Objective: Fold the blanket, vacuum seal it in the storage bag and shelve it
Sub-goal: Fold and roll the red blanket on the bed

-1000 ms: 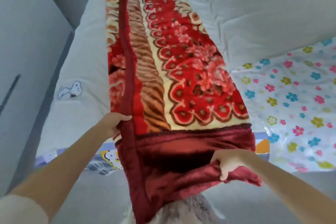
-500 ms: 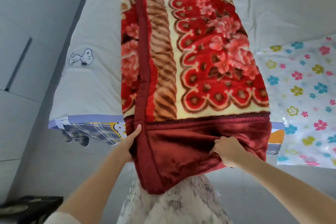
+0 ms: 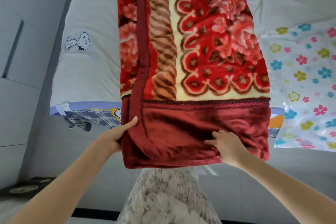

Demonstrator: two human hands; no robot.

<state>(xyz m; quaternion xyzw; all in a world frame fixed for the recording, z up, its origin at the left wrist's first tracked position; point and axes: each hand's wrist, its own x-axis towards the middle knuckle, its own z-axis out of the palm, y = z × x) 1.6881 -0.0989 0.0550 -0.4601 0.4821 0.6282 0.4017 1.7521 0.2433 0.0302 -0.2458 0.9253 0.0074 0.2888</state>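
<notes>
Red plush makes up the blanket (image 3: 196, 56), patterned with pink flowers, cream scrollwork and a tiger-striped band, and edged with a broad maroon border. It lies folded into a long strip down the middle of the bed (image 3: 91, 71), its near end hanging just over the bed's foot edge.

At the blanket's near left corner, the left hand (image 3: 116, 137) grips the folded side edge: the thumb lies on top of the maroon border while the fingers curl underneath, out of sight. On the blanket's near end, right of centre, the right hand (image 3: 227, 146) holds the maroon border, its fingers (image 3: 217, 134) bent into the plush and bunching a fold of it, with the thumb tucked below the hem.

Right of the blanket, touching or just beside its edge, lies the storage bag (image 3: 305, 85), clear plastic printed with small flowers in pink, blue, yellow and green; it is spread flat on the bed and its near end reaches over the foot edge.

Left of the blanket, the pale bedcover carries a cartoon dog print (image 3: 78, 42). Below the blanket's border on that side, a plaid sheet (image 3: 87, 117) with a lilac trim hangs from the mattress edge.

Beneath the blanket's near end, the person's mottled grey-brown garment (image 3: 167, 196) fills the lower middle of the view. Far left of the blanket stands a grey cabinet (image 3: 16, 60).
</notes>
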